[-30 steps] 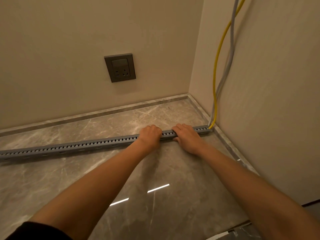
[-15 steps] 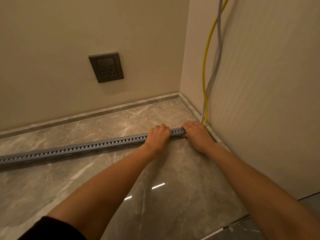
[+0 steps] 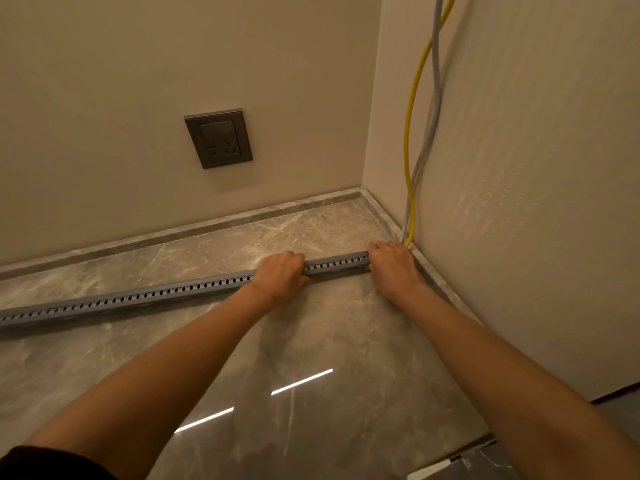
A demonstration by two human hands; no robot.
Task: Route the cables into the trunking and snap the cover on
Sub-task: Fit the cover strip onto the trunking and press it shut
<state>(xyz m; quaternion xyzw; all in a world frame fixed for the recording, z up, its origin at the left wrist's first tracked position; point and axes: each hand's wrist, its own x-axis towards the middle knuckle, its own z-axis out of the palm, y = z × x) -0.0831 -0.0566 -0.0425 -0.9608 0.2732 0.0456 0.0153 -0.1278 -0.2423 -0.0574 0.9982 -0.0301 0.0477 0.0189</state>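
Surface: polished grey-brown marble counter (image 3: 311,341), pale veins, glossy enough to carry two bright streaks of reflected light. A low lip of the same stone runs along both walls. Walls are matt beige; the right one has a fine woven texture.

Trunking (image 3: 138,297): a long, narrow grey plastic channel lying flat on the counter. Its near side wall carries a regular row of small slots. Its long axis runs from the left edge of the view, rising toward the right, and ends at the right wall just short of the corner.

Cables: one yellow cable (image 3: 412,133) and one grey cable (image 3: 434,98), both round and smooth, hang down the right wall side by side and cross near the bottom. They reach the counter just behind the right hand; where they enter the trunking is hidden.

Left hand (image 3: 282,275): palm down on the trunking, fingers curled over its top and closed around it, some way in from the right end.

Right hand (image 3: 391,268): palm down over the very end of the trunking by the wall, fingers bent over it; whether it grips or only presses cannot be told. A short slotted stretch shows between the two hands.

Socket (image 3: 219,138): dark grey square plate on the back wall, a rocker switch above pin holes. No legible writing anywhere.
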